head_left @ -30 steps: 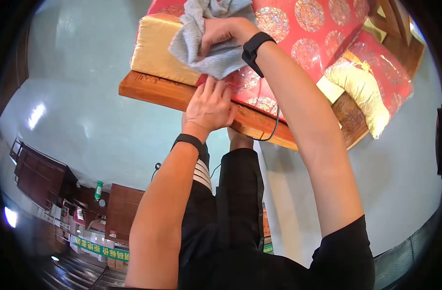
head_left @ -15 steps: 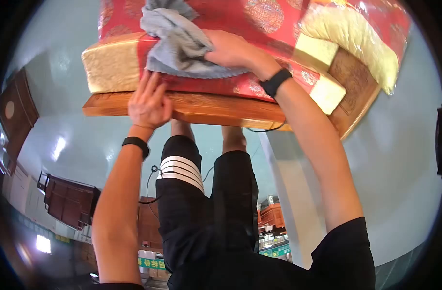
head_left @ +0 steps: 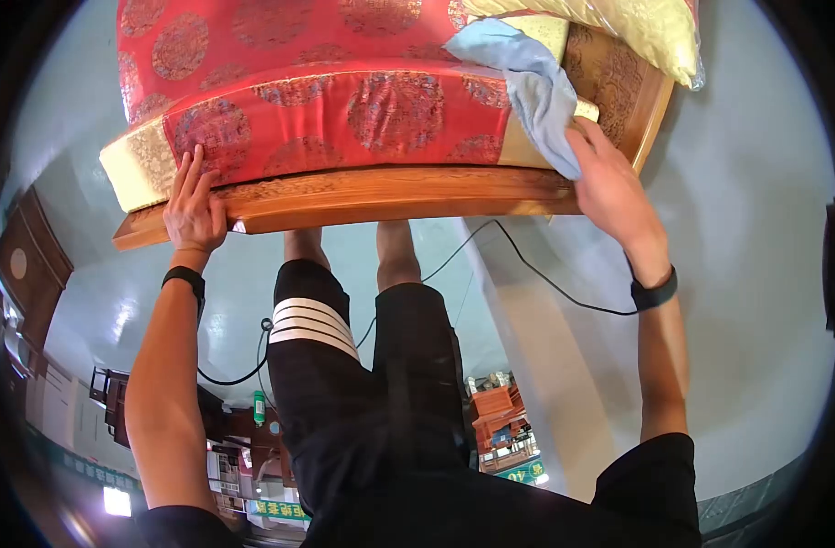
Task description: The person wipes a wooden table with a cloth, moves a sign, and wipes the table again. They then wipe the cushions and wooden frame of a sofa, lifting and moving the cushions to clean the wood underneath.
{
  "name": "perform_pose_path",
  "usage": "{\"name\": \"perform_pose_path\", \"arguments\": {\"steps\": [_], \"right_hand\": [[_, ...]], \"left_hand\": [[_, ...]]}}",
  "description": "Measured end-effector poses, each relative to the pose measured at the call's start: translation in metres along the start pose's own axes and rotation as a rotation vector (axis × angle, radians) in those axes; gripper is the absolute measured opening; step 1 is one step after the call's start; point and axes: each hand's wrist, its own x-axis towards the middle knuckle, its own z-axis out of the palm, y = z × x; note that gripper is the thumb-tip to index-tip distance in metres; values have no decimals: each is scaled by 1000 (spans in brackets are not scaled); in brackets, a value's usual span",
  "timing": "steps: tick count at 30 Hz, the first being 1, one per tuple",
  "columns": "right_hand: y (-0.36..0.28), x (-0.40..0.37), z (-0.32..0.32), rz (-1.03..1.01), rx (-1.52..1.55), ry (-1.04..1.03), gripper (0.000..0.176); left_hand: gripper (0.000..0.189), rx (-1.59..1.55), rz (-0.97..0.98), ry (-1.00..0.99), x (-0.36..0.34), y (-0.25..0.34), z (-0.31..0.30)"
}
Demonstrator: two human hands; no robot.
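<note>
A grey-blue cloth (head_left: 538, 87) hangs from my right hand (head_left: 611, 187), whose fingers are closed on its lower end at the right front corner of the seat. The cloth drapes over the gold end of a red brocade cushion (head_left: 344, 114). That cushion lies on a carved wooden seat frame (head_left: 390, 194). My left hand (head_left: 195, 208) rests on the frame's front edge near the left end, fingers stretched out, with the fingertips against the cushion's front face. Nothing is in the left hand.
A pale yellow pillow in clear plastic (head_left: 650, 32) lies at the upper right, beside the carved armrest (head_left: 609, 82). A black cable (head_left: 527, 260) runs from near my legs to my right wristband (head_left: 655, 292). Dark wooden furniture (head_left: 29, 265) stands at the left.
My right hand has moved right with the cloth, from the cushion's middle to its right end. The left hand stays on the frame's edge. The view has shifted, and more red cushion shows.
</note>
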Motion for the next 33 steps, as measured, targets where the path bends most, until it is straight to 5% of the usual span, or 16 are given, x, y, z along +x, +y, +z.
{"name": "perform_pose_path", "arguments": {"steps": [2, 5, 7, 8, 10, 11, 14, 17, 20, 24, 30, 33], "right_hand": [[-1, 29, 21, -15, 235, 110, 67], [21, 92, 53, -137, 48, 204, 90], [29, 128, 53, -99, -12, 192, 122], [39, 145, 58, -110, -15, 187, 122], [72, 161, 69, -93, 327, -127, 146], [78, 165, 71, -52, 576, -234, 140], [75, 175, 67, 168, 621, -448, 125], [64, 175, 72, 22, 390, -319, 112], [1, 179, 52, -24, 490, -330, 103], [-78, 218, 57, -187, 181, -242, 89], [-305, 266, 42, -300, 715, 209, 62], [-345, 283, 78, -199, 347, 650, 41]], "left_hand": [[35, -4, -1, -7, 0, 1, 0], [36, -1, 4, -4, 3, 0, -1], [36, 3, 37, 9, 1, -2, -1], [36, 3, 24, 8, 1, -2, -1], [36, -26, -6, -9, 2, 3, -5], [35, -1, 5, 3, 2, 3, -6], [33, -65, -38, 23, 2, 4, -6], [32, -88, -83, 23, 1, 5, -7], [33, -135, -152, 23, -1, 7, -12], [37, -173, -182, -3, 0, 4, -10], [32, -223, -186, 108, -2, -1, 1], [31, -252, -201, 107, -5, -2, -2]]}}
